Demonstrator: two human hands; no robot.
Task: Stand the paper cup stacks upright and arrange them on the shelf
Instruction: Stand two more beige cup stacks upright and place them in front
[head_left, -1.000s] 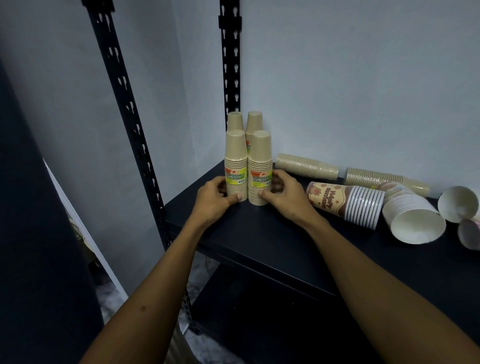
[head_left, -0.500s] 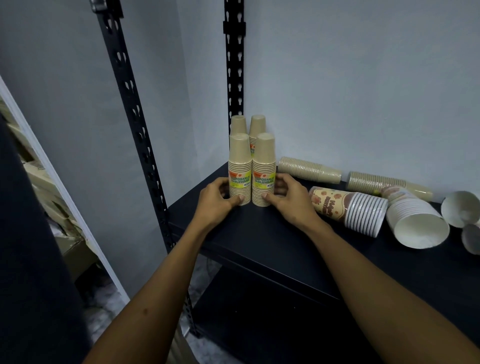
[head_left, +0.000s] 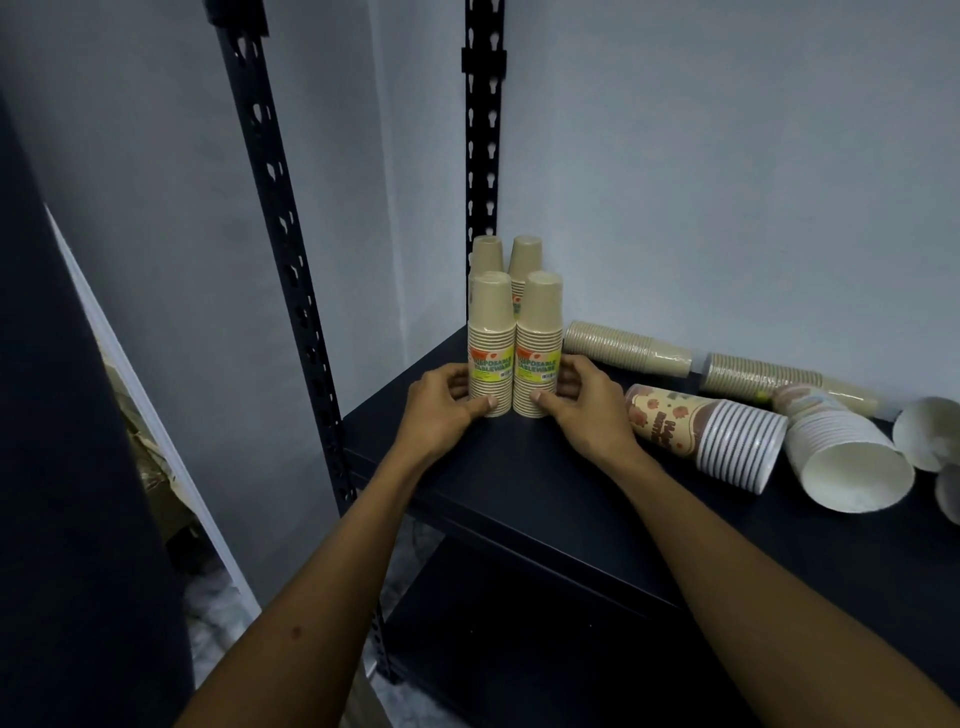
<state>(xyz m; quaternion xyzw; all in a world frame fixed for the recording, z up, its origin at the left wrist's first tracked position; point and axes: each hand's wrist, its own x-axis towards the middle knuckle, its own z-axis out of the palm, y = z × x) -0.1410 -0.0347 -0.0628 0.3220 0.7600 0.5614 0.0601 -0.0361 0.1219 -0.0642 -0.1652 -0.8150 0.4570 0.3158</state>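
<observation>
A pale wall (head_left: 727, 182) stands behind a black shelf (head_left: 519, 483) held up by slotted black posts (head_left: 480, 156). In the shelf's back left corner four tan cup stacks stand upright, mouths down, packed two by two: the rear pair (head_left: 511, 260) shows above the front left stack (head_left: 490, 343) and the front right stack (head_left: 539, 345), which touch side by side and carry yellow labels. To their right, lying on their sides, are two more tan stacks (head_left: 626, 347) along the wall, a printed stack (head_left: 706, 436) and a white stack (head_left: 847, 462) with its mouth facing forward; loose white cups (head_left: 927, 434) sit at the right edge. The left hand (head_left: 441, 410) curls around the base of the front left stack, thumb pressed on its lower rim. The right hand (head_left: 576, 400) wraps the base of the front right stack the same way.
</observation>
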